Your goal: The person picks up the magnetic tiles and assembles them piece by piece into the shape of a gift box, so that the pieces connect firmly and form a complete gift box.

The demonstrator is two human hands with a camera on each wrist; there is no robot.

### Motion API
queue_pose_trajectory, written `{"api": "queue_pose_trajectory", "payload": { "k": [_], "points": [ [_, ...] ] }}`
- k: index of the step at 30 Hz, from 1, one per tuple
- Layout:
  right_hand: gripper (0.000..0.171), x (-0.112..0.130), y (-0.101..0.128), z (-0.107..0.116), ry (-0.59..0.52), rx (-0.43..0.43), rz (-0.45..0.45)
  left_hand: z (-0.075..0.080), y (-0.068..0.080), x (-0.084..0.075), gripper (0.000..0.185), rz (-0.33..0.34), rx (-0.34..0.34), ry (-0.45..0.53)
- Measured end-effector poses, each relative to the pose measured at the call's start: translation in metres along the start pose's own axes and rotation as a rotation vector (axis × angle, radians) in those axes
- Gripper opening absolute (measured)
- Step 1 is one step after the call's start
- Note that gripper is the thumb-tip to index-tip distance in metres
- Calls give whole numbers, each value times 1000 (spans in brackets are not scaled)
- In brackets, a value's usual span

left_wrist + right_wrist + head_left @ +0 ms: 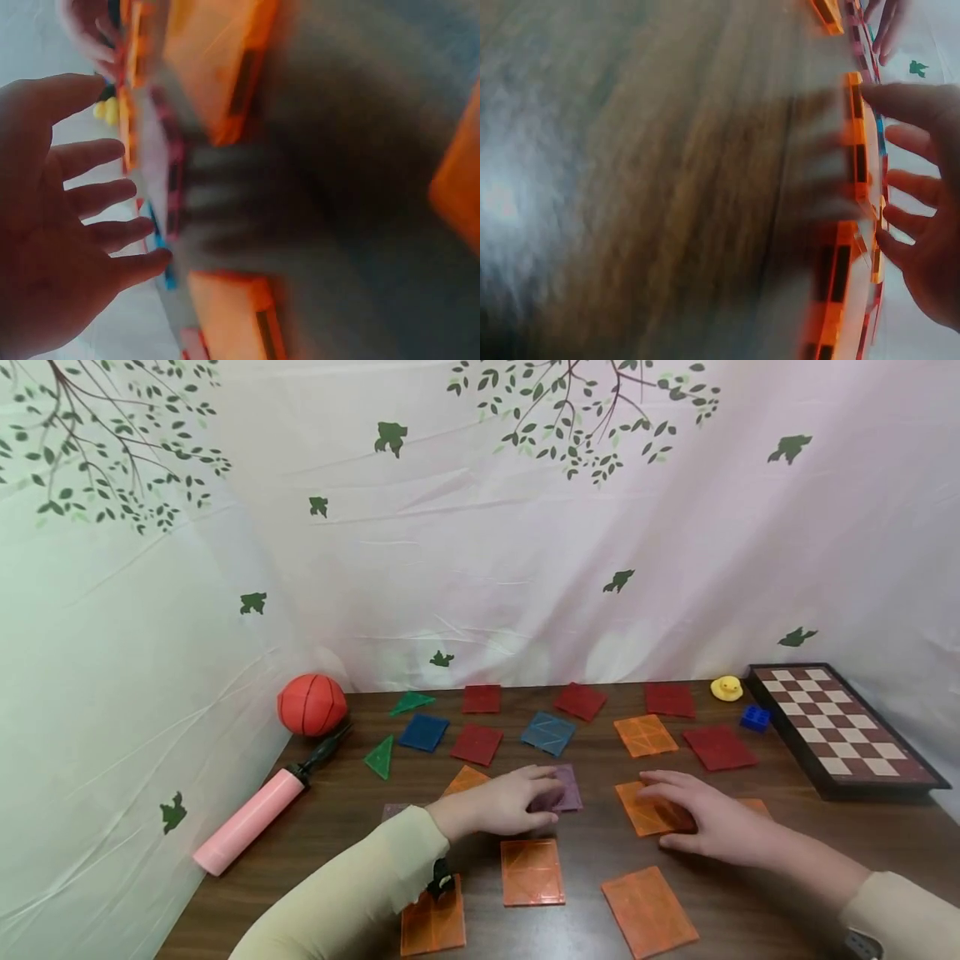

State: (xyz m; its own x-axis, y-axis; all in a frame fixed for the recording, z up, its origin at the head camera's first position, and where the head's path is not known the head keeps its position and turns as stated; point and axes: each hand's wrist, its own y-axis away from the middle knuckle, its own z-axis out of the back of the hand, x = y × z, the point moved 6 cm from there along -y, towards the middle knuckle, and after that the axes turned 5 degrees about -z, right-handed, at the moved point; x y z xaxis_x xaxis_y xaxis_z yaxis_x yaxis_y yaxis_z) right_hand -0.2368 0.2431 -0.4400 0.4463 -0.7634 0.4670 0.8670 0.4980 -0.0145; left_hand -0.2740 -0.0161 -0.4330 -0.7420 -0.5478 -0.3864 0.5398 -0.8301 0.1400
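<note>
Flat translucent tiles lie scattered on a dark wooden table (825, 835). My left hand (525, 797) hovers with relaxed fingers over a purple tile (572, 789), fingertips at its near edge. My right hand (697, 818) lies palm down on an orange tile (636, 810). The left wrist view is blurred, with the left hand (67, 225) spread and holding nothing near an orange tile (217, 60). In the right wrist view the right hand (922, 217) has spread fingers beside the edge of an orange tile (857, 142). More orange tiles (532, 872) lie near the front edge.
A red ball (312, 704) and a pink pump (251, 818) lie at the left. At the right are a chessboard (840, 727), a yellow duck (726, 687) and a blue brick (755, 717). Red, blue and green tiles fill the back. A printed cloth hangs behind.
</note>
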Motion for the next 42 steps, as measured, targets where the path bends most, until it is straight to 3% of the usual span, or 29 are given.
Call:
{"api": "queue_pose_trajectory", "payload": {
  "k": [6, 10, 21, 42],
  "points": [
    [46, 4, -8, -8, 30, 13, -22, -18, 6, -6, 64, -36, 33, -82],
    [45, 12, -15, -10, 59, -12, 0, -22, 10, -10, 66, -33, 35, -80],
    [49, 33, -36, -23, 116, 4, 62, -27, 12, -13, 75, -13, 62, -70],
    [49, 40, -44, -27, 117, -1, 69, -27, 12, -19, 68, -78, 54, -120]
  ]
}}
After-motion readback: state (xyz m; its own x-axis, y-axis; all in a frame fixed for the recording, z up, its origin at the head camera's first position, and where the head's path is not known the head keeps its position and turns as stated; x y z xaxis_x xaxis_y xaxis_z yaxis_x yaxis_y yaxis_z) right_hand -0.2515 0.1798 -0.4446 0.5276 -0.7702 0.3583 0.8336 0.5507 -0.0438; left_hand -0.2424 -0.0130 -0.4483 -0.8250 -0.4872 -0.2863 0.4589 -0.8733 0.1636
